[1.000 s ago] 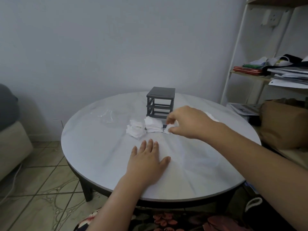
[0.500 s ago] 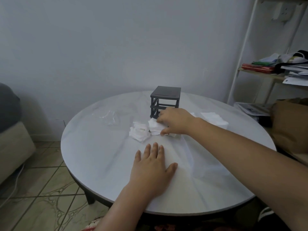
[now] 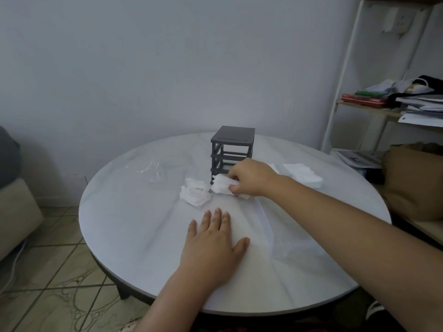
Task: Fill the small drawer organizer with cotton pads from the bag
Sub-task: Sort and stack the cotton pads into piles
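A dark grey drawer organizer frame (image 3: 232,149) stands upright near the far middle of the round white table (image 3: 124,226), its drawer slots showing as bare rails. In front of it my right hand (image 3: 251,178) grips a stack of white cotton pads (image 3: 221,186) resting on the table at the frame's foot. A second loose pile of cotton pads (image 3: 195,195) lies just left of that stack. More white pads (image 3: 303,177) sit to the right, behind my right forearm. My left hand (image 3: 213,248) lies flat, fingers apart, on the table, holding nothing.
A crumpled clear plastic bag (image 3: 153,172) lies at the table's back left, and clear plastic film (image 3: 273,233) spreads under my arms. A white shelf unit (image 3: 383,104) with papers and a brown paper bag (image 3: 414,178) stand to the right. A beige sofa (image 3: 14,212) is at left.
My right hand moved from the small pad at the right over to the middle stack and closed on it. The view shifted slightly. My left hand stayed flat on the table.
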